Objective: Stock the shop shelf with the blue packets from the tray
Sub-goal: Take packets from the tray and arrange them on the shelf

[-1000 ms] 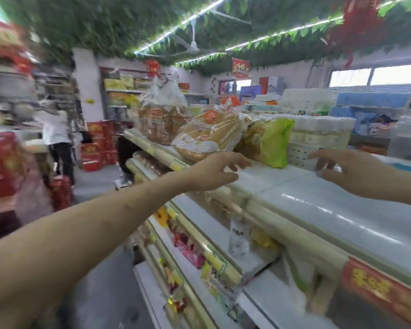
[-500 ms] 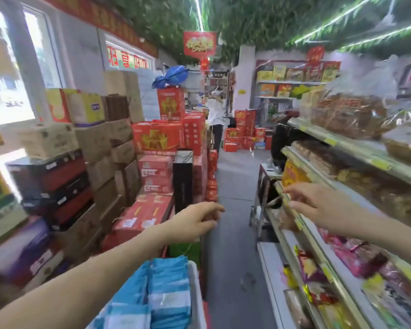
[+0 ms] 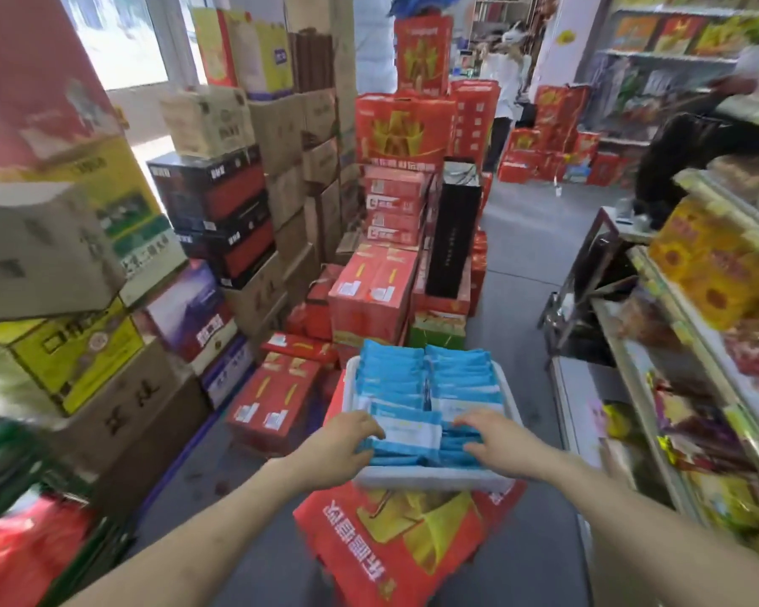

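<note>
Two hands [image 3: 417, 444] on blue packets [image 3: 426, 383]

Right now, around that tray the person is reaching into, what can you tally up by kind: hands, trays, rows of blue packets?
Hands on the packets: 2, the left hand and the right hand
White tray: 1
Rows of blue packets in the tray: 2; single packets are too blurred to count
Red box under the tray: 1
Total: 6
</note>
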A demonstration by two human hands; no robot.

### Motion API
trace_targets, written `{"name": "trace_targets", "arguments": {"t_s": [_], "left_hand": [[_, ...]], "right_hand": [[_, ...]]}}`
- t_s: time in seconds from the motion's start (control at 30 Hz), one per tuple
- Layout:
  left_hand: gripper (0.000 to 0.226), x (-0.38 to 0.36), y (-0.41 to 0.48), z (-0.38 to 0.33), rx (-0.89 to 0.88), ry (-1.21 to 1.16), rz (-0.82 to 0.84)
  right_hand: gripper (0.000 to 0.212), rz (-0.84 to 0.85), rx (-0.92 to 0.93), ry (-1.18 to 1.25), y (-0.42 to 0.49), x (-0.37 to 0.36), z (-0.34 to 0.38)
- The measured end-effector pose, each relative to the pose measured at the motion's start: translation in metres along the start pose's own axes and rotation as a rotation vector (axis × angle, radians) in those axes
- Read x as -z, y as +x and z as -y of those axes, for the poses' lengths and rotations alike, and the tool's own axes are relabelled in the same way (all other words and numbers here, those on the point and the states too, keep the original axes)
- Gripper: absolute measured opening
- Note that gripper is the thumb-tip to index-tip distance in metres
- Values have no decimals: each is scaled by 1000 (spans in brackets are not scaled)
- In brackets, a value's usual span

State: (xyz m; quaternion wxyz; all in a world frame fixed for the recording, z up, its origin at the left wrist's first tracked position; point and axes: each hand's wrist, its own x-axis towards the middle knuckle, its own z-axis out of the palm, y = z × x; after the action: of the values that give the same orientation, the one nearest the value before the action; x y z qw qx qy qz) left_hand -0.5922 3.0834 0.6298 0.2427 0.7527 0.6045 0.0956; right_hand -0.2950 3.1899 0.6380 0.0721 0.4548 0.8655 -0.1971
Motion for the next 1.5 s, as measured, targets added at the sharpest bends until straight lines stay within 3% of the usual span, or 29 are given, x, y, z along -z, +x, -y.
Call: {"name": "trace_targets", "arguments": {"t_s": [0.27, 0.37, 0.43, 0.6, 0.8, 1.0, 1.23, 1.5], "left_hand": [[62, -19, 40, 20, -90, 252, -81], [70, -21, 57, 23, -178, 428, -69], [66, -21, 64, 23, -231, 505, -94], [43, -20, 70, 22, -297, 554, -126], [27, 0, 56, 18, -261, 227, 70], [12, 7, 52, 21, -312, 194, 113], [50, 1, 54, 23, -325, 202, 170], [46, 19, 63, 22, -290, 142, 113]], "right_hand": [[56, -156, 2, 120, 31, -25, 25], [47, -404, 24, -16, 40, -27, 25], [47, -456, -16, -134, 39, -16, 16], [50, -313, 34, -278, 33, -1, -19], [33, -225, 85, -244, 28, 4, -30], [27, -238, 51, -322, 30, 7, -27], [18, -171, 58, -392, 28, 14, -10], [41, -147, 114, -234, 17, 21, -19]]}}
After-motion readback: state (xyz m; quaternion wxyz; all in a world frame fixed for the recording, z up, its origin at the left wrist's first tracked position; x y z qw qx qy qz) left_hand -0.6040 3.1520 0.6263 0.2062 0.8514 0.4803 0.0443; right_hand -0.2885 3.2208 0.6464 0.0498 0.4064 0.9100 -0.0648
